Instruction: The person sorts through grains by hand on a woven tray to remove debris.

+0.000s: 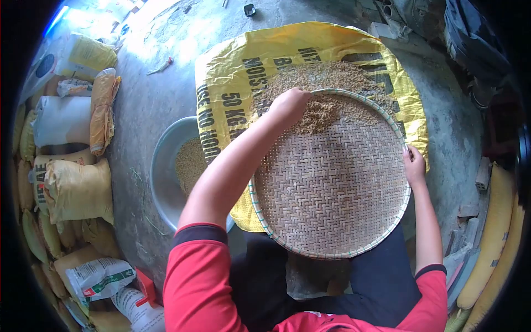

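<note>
A round woven bamboo winnowing tray (332, 188) is held over my lap, its far rim above a yellow sack. My right hand (415, 165) is wrapped round the tray's right rim. At the far left rim is my left hand (291, 106), its fingers curled inward beside a small heap of brown husks (319, 115). Whether those fingers hold husks or the rim is hidden. Fine husks also lie scattered along the tray's far side, while its near part shows bare weave. Beyond the rim, more husks (332, 73) are spread on the yellow sack (227, 77).
A grey basin (157, 160) with grain (189, 166) stands on the floor to the left, partly behind my left arm. Filled sacks (80, 188) line the left side. Long yellowish rolls (492, 238) and a grey block (483, 174) lie at the right.
</note>
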Motion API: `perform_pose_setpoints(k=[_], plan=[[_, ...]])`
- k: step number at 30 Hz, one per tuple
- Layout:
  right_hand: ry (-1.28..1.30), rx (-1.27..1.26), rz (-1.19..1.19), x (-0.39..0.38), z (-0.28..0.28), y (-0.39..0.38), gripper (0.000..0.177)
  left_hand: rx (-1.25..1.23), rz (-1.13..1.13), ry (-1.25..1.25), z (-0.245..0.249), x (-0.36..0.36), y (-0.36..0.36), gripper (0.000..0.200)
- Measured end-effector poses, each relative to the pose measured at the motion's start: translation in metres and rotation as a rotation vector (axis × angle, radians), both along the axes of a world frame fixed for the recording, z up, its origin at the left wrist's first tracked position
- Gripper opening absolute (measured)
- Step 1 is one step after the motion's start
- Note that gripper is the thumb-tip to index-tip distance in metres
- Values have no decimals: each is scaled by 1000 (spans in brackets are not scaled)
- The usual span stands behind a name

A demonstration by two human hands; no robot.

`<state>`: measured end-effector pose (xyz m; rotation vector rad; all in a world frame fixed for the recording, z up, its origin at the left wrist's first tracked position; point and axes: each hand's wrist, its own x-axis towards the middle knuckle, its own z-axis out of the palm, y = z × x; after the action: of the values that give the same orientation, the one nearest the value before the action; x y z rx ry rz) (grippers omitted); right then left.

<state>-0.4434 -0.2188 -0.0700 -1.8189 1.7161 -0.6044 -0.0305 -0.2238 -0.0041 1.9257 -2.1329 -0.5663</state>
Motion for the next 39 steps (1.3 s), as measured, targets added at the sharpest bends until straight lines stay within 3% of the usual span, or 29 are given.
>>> perform_pose_setpoints(k=[4, 7, 11, 13, 17, 20, 24, 28, 29, 31, 35, 37, 39], plan=[[-14, -20, 6, 1, 3, 2, 27, -58, -10, -91, -4, -18, -10, 15], [-13, -19, 5, 2, 5, 3, 27, 49, -22, -242, -3, -28, -15, 13], [-7, -25, -2, 3, 5, 3, 27, -90, -33, -365, -6, -34, -14, 14], [1, -26, -4, 1, 3, 2, 26, 54, 66, -191, 3, -30, -12, 17], [-15, -18, -7, -1, -2, 0, 26, -177, 79, 169, 37, 8, 22, 13], [-20, -22, -5, 0, 1, 2, 27, -159, 168, 263, 72, 54, 84, 11], [-13, -39, 2, -1, -1, 2, 27, -11, 426, 226, 94, 125, 192, 8], [15, -19, -19, 4, 7, 4, 29, 499, 687, -272, 67, 173, 273, 14], [14, -19, -23, 4, 6, 4, 29, 645, 616, -380, 64, 176, 272, 18], [21, -20, -21, 1, 3, 3, 29, 361, 612, -215, 55, 176, 264, 16], [28, -29, -18, 4, 5, 3, 28, -47, 389, -248, 79, 125, 180, 14], [26, -22, -21, 2, 2, 2, 27, -20, 335, -125, 86, 94, 139, 14], [11, -12, -12, 1, -1, 1, 27, -21, 106, -112, 85, 63, 102, 15]])
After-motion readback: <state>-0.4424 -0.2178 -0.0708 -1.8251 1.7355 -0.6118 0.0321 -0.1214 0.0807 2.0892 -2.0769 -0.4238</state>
